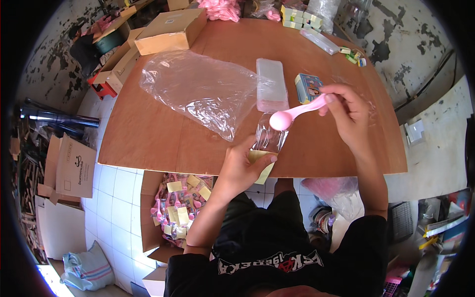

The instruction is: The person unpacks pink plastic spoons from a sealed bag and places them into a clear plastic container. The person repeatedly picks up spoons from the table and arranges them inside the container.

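Note:
Between the fingers and thumb of my right hand [346, 111] is the handle of a pink plastic spoon [282, 120] with a round bowl. The bowl points left and sits at the top of a small clear plastic bag [269, 138]; I cannot tell whether it is inside. My left hand [242, 166] grips the lower part of that bag, where a pale yellow card [262, 166] shows. Beyond the hands lie a stack of clear plastic bags [271, 81] and a blue printed stack of cards or small box [309, 88].
A large crumpled plastic sheet [198, 89] covers the table's [128, 133] left middle. Farther back stand a cardboard box [170, 32] and bundled pink items [220, 9]. Below the near edge, an open carton [151, 213] holds many packed pink spoons with yellow cards.

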The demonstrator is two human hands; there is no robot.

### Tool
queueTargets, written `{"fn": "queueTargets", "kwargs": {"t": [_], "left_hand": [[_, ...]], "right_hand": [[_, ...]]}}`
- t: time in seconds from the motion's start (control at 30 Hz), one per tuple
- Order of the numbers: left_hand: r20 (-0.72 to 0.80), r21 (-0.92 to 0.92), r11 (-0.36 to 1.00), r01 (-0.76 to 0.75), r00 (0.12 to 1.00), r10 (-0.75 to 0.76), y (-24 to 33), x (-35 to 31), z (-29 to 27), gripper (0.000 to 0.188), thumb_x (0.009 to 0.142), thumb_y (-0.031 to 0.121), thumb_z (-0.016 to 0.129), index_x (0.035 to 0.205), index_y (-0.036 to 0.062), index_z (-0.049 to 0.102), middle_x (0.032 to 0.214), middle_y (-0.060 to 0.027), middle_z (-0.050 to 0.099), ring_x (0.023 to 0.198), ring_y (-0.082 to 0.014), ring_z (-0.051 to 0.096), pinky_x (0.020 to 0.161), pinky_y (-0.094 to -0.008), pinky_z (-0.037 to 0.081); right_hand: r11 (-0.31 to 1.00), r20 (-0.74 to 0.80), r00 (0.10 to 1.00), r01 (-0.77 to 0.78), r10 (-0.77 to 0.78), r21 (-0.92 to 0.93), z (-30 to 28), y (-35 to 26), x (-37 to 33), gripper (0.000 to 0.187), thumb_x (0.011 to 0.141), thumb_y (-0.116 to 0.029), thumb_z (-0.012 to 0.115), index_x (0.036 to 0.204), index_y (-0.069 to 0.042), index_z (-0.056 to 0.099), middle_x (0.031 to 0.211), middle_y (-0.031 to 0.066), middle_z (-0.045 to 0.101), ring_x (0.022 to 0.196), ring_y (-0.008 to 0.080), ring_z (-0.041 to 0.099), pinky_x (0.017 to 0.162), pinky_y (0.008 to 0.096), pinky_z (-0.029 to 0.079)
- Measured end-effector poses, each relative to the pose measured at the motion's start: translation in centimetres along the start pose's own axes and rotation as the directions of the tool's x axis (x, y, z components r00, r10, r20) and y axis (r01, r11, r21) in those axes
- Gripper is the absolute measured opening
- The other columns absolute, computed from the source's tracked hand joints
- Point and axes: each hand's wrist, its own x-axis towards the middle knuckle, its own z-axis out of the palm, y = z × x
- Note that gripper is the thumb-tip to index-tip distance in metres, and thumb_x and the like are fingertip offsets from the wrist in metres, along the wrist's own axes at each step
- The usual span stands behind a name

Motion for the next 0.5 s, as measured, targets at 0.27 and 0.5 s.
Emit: {"fn": "queueTargets", "kwargs": {"t": [0.27, 0.5], "left_hand": [[0.038, 0.028, 0.996, -0.082, 0.996, 0.081, 0.2, 0.4, 1.2, 0.036, 0.084, 0.014, 0.077, 0.115, -0.0003, 0.063, 0.091, -0.0116, 0.073, 0.082, -0.0125, 0.068, 0.074, -0.0298, 0.053], [-0.029, -0.150, 0.981, -0.126, 0.992, 0.123, -0.3, 0.3, 2.3, 0.029, 0.100, 0.021, 0.056, 0.117, -0.0016, 0.061, 0.091, -0.0102, 0.071, 0.085, -0.0124, 0.066, 0.075, -0.0292, 0.052]], "right_hand": [[0.989, 0.218, 0.974, 0.082, -0.054, -0.124, 1.6, -1.5, -0.5, 0.012, 0.093, -0.003, 0.062, 0.105, 0.000, 0.065, 0.092, 0.0059, 0.069, 0.077, 0.0094, 0.063, 0.067, 0.0233, 0.051], [0.955, 0.234, 0.955, 0.230, -0.184, -0.188, 3.1, -2.0, -1.3, 0.011, 0.088, -0.001, 0.068, 0.098, -0.001, 0.068, 0.090, 0.0068, 0.068, 0.080, 0.0134, 0.065, 0.071, 0.0252, 0.051]]}}
